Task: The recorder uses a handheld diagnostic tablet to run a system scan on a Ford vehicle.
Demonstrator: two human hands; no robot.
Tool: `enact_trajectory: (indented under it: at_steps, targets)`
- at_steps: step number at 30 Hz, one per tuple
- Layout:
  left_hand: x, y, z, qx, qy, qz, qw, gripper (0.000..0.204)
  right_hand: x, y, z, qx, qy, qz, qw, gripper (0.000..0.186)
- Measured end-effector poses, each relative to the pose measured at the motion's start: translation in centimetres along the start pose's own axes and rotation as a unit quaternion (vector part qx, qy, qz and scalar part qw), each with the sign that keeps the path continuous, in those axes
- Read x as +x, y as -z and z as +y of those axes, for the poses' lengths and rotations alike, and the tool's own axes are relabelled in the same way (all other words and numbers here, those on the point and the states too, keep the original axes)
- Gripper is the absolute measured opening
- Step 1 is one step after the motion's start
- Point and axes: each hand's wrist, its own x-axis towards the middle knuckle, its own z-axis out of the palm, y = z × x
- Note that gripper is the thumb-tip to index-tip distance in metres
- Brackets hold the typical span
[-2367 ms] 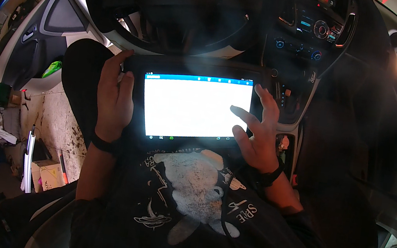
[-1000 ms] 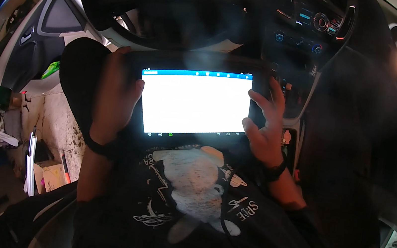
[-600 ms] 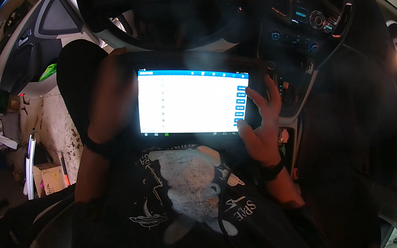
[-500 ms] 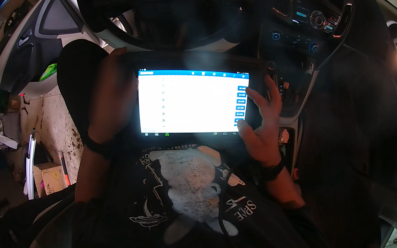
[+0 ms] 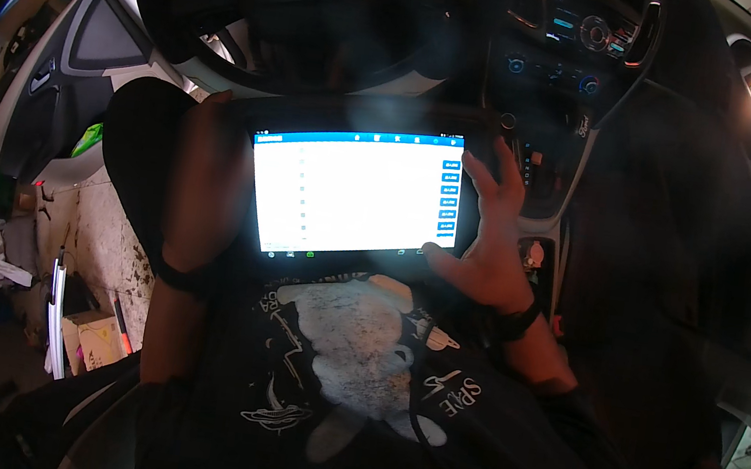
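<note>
A dark-framed tablet (image 5: 356, 199) with a bright white screen is held over my lap, tilted slightly. Blue buttons line the screen's right side, and a blue bar crosses its top. My left hand (image 5: 209, 184) grips the tablet's left edge; it is dim and its fingers are mostly hidden in shadow. At the right edge, my right hand (image 5: 494, 236) holds the frame between fingers and thumb. Its thumb tip lies over the lower right corner of the screen, while the index finger rests near the upper right corner.
A steering wheel (image 5: 154, 6) arches beyond the tablet. The centre console's round dials (image 5: 589, 85) are to the right. An open car door (image 5: 91, 93) stands at the left, with a cardboard box (image 5: 96, 340) on the floor outside. A dark passenger seat (image 5: 664, 273) fills the right.
My right thumb has shifted from the button column down and left toward the screen's bottom edge. The whole view has moved slightly; the left hand keeps its place on the tablet.
</note>
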Motion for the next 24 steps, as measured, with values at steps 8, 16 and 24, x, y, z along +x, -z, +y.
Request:
enact_trajectory:
  at_steps: [8,16,24]
  targets:
    - [-0.06,0.05,-0.08,0.001,0.003,-0.001,1.000,0.063,-0.07,-0.05,-0.25,-0.021,-0.006,-0.005,1.000,0.098]
    - [-0.17,0.20,-0.60,-0.003,0.027,-0.006,1.000,0.057,-0.16,-0.38,0.32,-0.005,0.009,0.012,1.000,0.093]
    - [-0.20,-0.06,0.13,-0.077,0.027,0.000,0.997,0.052,-0.02,-0.37,0.10,-0.017,0.022,0.021,0.999,0.090]
